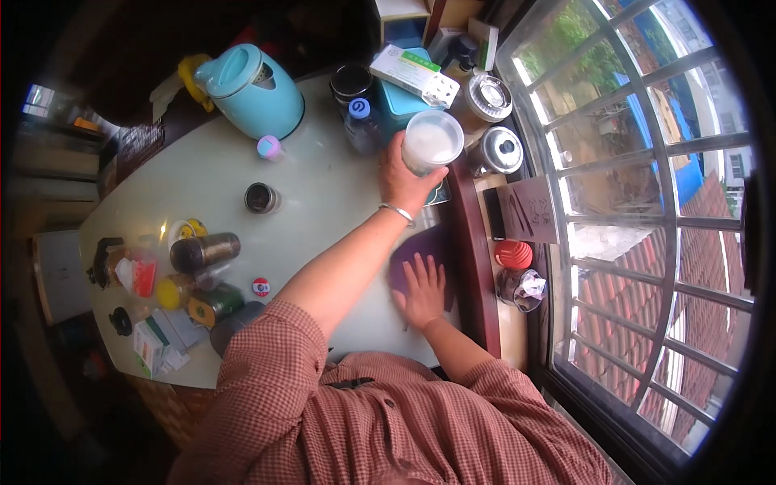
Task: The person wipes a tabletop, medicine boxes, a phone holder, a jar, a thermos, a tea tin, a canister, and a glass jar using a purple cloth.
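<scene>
My left hand (401,182), with a silver bangle at the wrist, reaches across the table. It grips a translucent plastic tub (438,159) with white matter inside, next to a light-blue box (400,97). My right hand (422,294) lies palm down with its fingers apart and holds nothing. Under its fingers is a flat dark purple item (405,248), perhaps a mat. A medicine carton (397,65) and a blister pack (439,91) rest on the box. A plastic bottle (364,130) with a blue cap stands left of the tub.
A light-blue electric kettle (257,100) stands at the table's far left. Nearer are a dark cup (262,199), a dark cylindrical flask (206,251) and several small containers. Lidded jars (501,150) and a red ribbed object (513,254) line the barred window (670,182).
</scene>
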Demonstrator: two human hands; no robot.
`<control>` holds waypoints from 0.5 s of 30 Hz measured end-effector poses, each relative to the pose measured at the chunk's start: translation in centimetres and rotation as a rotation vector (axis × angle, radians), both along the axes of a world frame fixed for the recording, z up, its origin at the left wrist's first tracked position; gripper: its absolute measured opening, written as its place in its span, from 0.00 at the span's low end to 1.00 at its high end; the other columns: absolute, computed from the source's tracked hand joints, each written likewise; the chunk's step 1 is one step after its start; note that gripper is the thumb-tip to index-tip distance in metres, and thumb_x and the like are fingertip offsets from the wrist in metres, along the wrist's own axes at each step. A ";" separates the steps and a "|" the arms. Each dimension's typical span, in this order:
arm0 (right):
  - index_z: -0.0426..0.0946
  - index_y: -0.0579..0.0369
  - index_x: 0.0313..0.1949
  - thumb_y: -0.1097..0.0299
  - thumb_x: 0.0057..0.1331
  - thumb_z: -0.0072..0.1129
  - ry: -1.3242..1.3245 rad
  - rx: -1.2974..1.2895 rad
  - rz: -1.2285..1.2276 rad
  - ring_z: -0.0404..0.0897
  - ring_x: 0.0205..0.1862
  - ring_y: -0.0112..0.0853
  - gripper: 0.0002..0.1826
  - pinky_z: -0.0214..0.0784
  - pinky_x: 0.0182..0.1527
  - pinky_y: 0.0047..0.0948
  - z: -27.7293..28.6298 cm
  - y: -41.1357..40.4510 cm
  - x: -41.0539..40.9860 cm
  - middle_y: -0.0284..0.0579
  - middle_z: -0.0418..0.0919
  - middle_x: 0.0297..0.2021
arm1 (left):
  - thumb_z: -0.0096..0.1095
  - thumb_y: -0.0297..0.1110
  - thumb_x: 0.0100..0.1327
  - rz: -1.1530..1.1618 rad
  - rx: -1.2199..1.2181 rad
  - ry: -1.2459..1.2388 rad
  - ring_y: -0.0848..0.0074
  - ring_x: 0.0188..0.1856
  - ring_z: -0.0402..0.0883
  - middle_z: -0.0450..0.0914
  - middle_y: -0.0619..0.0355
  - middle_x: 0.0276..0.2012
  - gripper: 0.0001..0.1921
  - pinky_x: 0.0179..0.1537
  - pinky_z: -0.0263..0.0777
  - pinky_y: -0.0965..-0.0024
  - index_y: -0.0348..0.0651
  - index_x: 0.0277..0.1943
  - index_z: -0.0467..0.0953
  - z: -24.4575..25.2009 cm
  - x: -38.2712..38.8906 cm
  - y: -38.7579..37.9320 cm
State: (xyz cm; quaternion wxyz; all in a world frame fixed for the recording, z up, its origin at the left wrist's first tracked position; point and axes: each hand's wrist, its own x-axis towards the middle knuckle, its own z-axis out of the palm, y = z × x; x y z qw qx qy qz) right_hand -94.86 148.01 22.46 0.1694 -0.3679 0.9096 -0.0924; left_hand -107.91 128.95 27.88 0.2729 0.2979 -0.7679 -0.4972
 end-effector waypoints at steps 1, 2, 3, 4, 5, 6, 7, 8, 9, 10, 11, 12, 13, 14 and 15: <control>0.59 0.46 0.67 0.47 0.61 0.56 0.002 0.000 -0.001 0.45 0.73 0.48 0.38 0.33 0.71 0.56 -0.1 0.0 -0.1 0.46 0.51 0.71 | 0.82 0.39 0.38 -0.041 -0.045 0.016 0.54 0.58 0.70 0.69 0.45 0.56 0.46 0.58 0.65 0.56 0.42 0.62 0.61 0.0 0.7 -0.5; 0.59 0.46 0.67 0.47 0.61 0.56 0.007 0.007 -0.001 0.45 0.73 0.48 0.38 0.33 0.71 0.56 -0.2 0.0 -0.1 0.46 0.51 0.71 | 0.82 0.39 0.38 -0.041 -0.047 0.018 0.54 0.58 0.70 0.69 0.45 0.56 0.46 0.58 0.65 0.56 0.42 0.62 0.61 0.0 1.8 -0.7; 0.59 0.46 0.67 0.47 0.61 0.56 0.011 0.010 0.003 0.45 0.73 0.48 0.37 0.33 0.71 0.56 -0.2 -0.1 0.0 0.46 0.51 0.71 | 0.81 0.39 0.39 -0.079 0.049 0.052 0.58 0.57 0.71 0.70 0.47 0.55 0.45 0.57 0.66 0.58 0.41 0.61 0.61 -0.2 3.6 -0.8; 0.59 0.46 0.67 0.47 0.61 0.56 0.012 0.005 0.003 0.45 0.73 0.48 0.37 0.33 0.71 0.56 -0.5 -0.2 0.0 0.46 0.51 0.71 | 0.81 0.39 0.40 -0.119 0.145 0.085 0.61 0.57 0.72 0.71 0.48 0.55 0.45 0.57 0.67 0.60 0.40 0.61 0.62 -0.1 5.5 -1.0; 0.59 0.46 0.67 0.47 0.61 0.56 0.026 0.004 0.006 0.45 0.73 0.48 0.37 0.33 0.71 0.56 -0.8 -0.1 -0.1 0.46 0.51 0.71 | 0.81 0.39 0.40 -0.118 0.138 0.085 0.61 0.57 0.72 0.71 0.48 0.55 0.45 0.57 0.67 0.60 0.40 0.61 0.62 0.1 7.6 -1.2; 0.60 0.46 0.67 0.47 0.61 0.55 0.036 -0.002 0.016 0.45 0.73 0.48 0.37 0.33 0.71 0.56 -0.8 -0.2 0.1 0.46 0.52 0.71 | 0.80 0.39 0.42 -0.179 0.310 0.112 0.64 0.57 0.72 0.72 0.50 0.55 0.43 0.57 0.67 0.62 0.40 0.61 0.62 0.8 10.3 -1.5; 0.60 0.46 0.67 0.47 0.61 0.55 0.031 -0.012 0.009 0.45 0.73 0.48 0.37 0.33 0.71 0.56 -0.7 -0.1 0.2 0.46 0.51 0.71 | 0.79 0.38 0.43 -0.244 0.486 0.139 0.68 0.57 0.73 0.72 0.53 0.54 0.42 0.58 0.67 0.64 0.40 0.61 0.62 1.5 12.6 -1.8; 0.60 0.46 0.67 0.47 0.61 0.55 0.048 -0.014 0.008 0.45 0.73 0.48 0.37 0.33 0.71 0.56 -0.8 -0.1 0.0 0.46 0.51 0.71 | 0.79 0.38 0.43 -0.238 0.476 0.135 0.68 0.57 0.73 0.72 0.53 0.54 0.42 0.58 0.67 0.64 0.40 0.61 0.62 2.4 14.6 -2.2; 0.60 0.46 0.67 0.47 0.61 0.55 0.064 -0.018 0.012 0.45 0.73 0.48 0.37 0.34 0.71 0.56 -0.7 0.0 0.1 0.46 0.51 0.71 | 0.77 0.40 0.46 -0.287 0.589 0.150 0.69 0.57 0.72 0.72 0.54 0.54 0.42 0.58 0.67 0.65 0.40 0.62 0.62 3.7 16.8 -2.4; 0.59 0.46 0.67 0.48 0.62 0.54 0.073 -0.031 0.010 0.46 0.73 0.48 0.37 0.34 0.71 0.55 -0.8 -0.1 0.0 0.46 0.51 0.71 | 0.76 0.42 0.48 -0.335 0.699 0.166 0.71 0.57 0.72 0.73 0.55 0.54 0.42 0.58 0.67 0.66 0.39 0.63 0.61 4.7 18.8 -2.8; 0.60 0.46 0.67 0.49 0.62 0.54 0.087 -0.033 0.007 0.46 0.73 0.48 0.36 0.35 0.71 0.54 -0.8 -0.1 0.1 0.46 0.52 0.71 | 0.76 0.42 0.48 -0.320 0.686 0.164 0.71 0.57 0.72 0.73 0.55 0.54 0.42 0.58 0.67 0.66 0.39 0.63 0.61 5.4 20.7 -3.2; 0.60 0.47 0.67 0.50 0.62 0.54 0.097 -0.052 0.003 0.47 0.72 0.49 0.35 0.35 0.71 0.54 -0.7 -0.2 0.2 0.46 0.53 0.71 | 0.74 0.46 0.49 -0.360 0.840 0.180 0.71 0.58 0.72 0.73 0.55 0.54 0.42 0.58 0.66 0.66 0.39 0.64 0.60 6.3 22.7 -3.7; 0.61 0.47 0.67 0.50 0.62 0.54 0.109 -0.067 -0.003 0.47 0.72 0.49 0.35 0.35 0.72 0.53 -0.8 -0.2 0.3 0.46 0.53 0.70 | 0.72 0.50 0.51 -0.403 0.995 0.200 0.71 0.58 0.72 0.73 0.56 0.55 0.43 0.59 0.66 0.66 0.38 0.65 0.60 6.9 24.5 -4.1; 0.62 0.48 0.66 0.54 0.62 0.56 0.107 -0.134 -0.047 0.49 0.71 0.50 0.34 0.38 0.71 0.52 -0.7 -0.2 0.8 0.47 0.55 0.70 | 0.69 0.59 0.52 -0.424 1.018 0.159 0.71 0.58 0.73 0.73 0.54 0.55 0.46 0.59 0.67 0.65 0.37 0.66 0.59 7.3 26.3 -4.2; 0.62 0.48 0.66 0.54 0.62 0.56 0.109 -0.146 -0.033 0.49 0.71 0.50 0.34 0.38 0.71 0.52 -0.7 -0.2 2.0 0.47 0.55 0.70 | 0.69 0.59 0.52 -0.412 1.004 0.167 0.71 0.58 0.73 0.73 0.54 0.55 0.46 0.59 0.67 0.65 0.37 0.66 0.59 8.0 27.6 -4.3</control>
